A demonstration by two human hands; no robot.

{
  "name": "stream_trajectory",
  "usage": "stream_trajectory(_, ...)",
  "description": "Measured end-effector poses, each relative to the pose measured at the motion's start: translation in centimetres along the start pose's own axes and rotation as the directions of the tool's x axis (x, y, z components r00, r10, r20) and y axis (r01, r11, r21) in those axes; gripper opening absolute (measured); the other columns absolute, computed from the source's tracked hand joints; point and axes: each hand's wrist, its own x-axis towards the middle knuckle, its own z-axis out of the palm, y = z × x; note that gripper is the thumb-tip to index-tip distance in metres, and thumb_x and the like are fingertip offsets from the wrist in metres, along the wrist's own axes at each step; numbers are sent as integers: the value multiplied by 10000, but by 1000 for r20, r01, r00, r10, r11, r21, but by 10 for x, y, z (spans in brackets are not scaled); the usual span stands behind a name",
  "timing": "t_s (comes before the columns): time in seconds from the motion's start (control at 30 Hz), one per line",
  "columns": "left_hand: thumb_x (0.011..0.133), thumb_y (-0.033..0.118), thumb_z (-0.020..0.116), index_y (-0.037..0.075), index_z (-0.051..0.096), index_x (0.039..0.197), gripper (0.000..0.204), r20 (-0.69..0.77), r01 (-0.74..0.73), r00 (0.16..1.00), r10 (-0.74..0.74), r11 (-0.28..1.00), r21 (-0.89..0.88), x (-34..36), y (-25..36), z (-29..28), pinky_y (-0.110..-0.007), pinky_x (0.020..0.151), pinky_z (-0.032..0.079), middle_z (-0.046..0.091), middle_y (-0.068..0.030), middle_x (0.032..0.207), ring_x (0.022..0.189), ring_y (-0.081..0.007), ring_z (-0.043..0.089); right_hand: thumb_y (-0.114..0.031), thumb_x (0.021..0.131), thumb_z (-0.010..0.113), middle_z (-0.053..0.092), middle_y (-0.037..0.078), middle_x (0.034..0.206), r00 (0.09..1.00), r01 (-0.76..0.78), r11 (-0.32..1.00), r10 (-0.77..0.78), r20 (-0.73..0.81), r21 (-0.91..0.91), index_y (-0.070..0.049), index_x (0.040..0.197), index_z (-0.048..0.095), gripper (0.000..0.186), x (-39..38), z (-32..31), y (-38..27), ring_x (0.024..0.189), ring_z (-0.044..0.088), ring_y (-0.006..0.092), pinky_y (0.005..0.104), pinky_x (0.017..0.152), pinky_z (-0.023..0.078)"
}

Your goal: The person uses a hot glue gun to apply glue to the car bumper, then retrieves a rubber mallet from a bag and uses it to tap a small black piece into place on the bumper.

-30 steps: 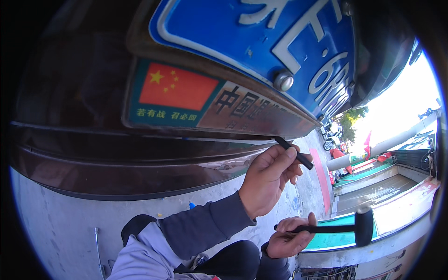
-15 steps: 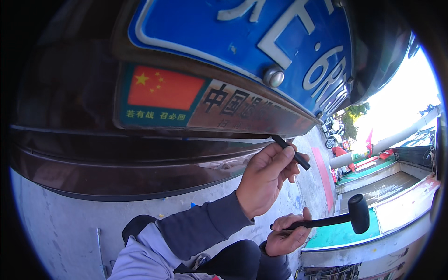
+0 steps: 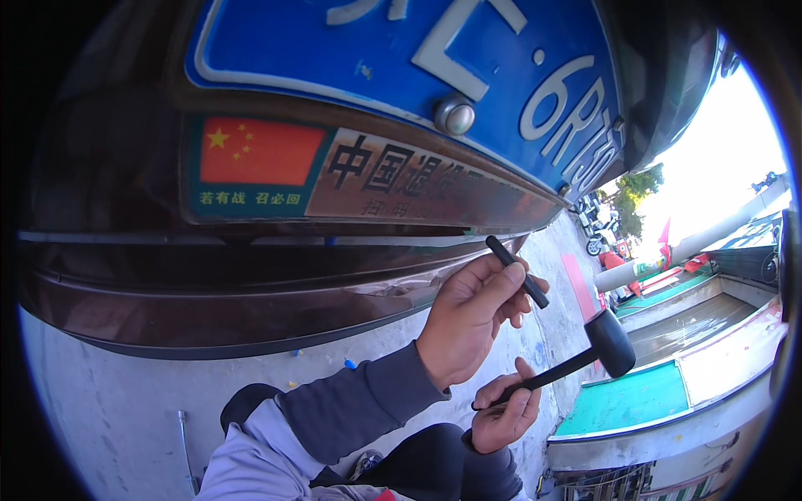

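My left hand (image 3: 468, 313) pinches a short black rod (image 3: 517, 272) between thumb and fingers. The rod slants, its upper end close to the gap at the edge of a brown car's bumper (image 3: 225, 305); whether they touch I cannot tell. Below and to the right, my right hand (image 3: 505, 417) is closed around the handle of a black rubber mallet (image 3: 611, 342). The mallet's head is up and to the right of that hand, apart from the rod's lower end. A blue number plate (image 3: 334, 63) and a sticker strip with a red flag (image 3: 263, 154) sit above the bumper.
A round bolt (image 3: 455, 115) sticks out at the plate's lower edge. Grey concrete ground (image 3: 109, 392) lies below, with a metal bar (image 3: 185, 447) at the lower left. A green panel (image 3: 631, 405), a parked motorcycle (image 3: 596, 238) and a pale pole (image 3: 710, 242) stand at the right.
The mallet's head has risen and moved left, nearer the rod, with its handle tilting more steeply. The plate and sticker have shifted left in view. My left hand keeps its pinch on the rod.
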Motion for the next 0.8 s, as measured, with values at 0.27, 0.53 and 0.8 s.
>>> stream_trajectory(0.27, 1068, 207, 545, 31, 605, 1180, 217, -63, -12, 998, 20, 993, 119, 1, -2, 2, -277, 740, 519, 701, -181, 1107, 833, -128, 616, -311, 1076, 482, 544, 49, 690, 989, -151, 988, 151, 3, 27, 83, 1338, 523, 474, -3, -6, 4, 512, 454, 80, 215, 474, 368)
stream_trajectory(0.53, 1066, 200, 546, 27, 623, 1174, 218, -51, -86, 995, 88, 996, 36, 3, 7, 1, -293, 746, 521, 697, -195, 1108, 833, -153, 622, -311, 1070, 485, 547, 36, 700, 999, 20, 994, -23, 29, 105, 88, 1314, 547, 471, 0, 5, 3, 578, 479, 78, 222, 545, 386)
stream_trajectory(0.8, 1072, 198, 527, 30, 624, 1174, 219, -36, -99, 994, 99, 995, -6, 1, 7, 3, -291, 750, 514, 697, -200, 1108, 834, -158, 625, -265, 1062, 493, 557, 18, 698, 979, 199, 959, -184, -88, 203, 94, 1267, 578, 422, 8, 7, -5, 604, 467, 65, 215, 559, 364)
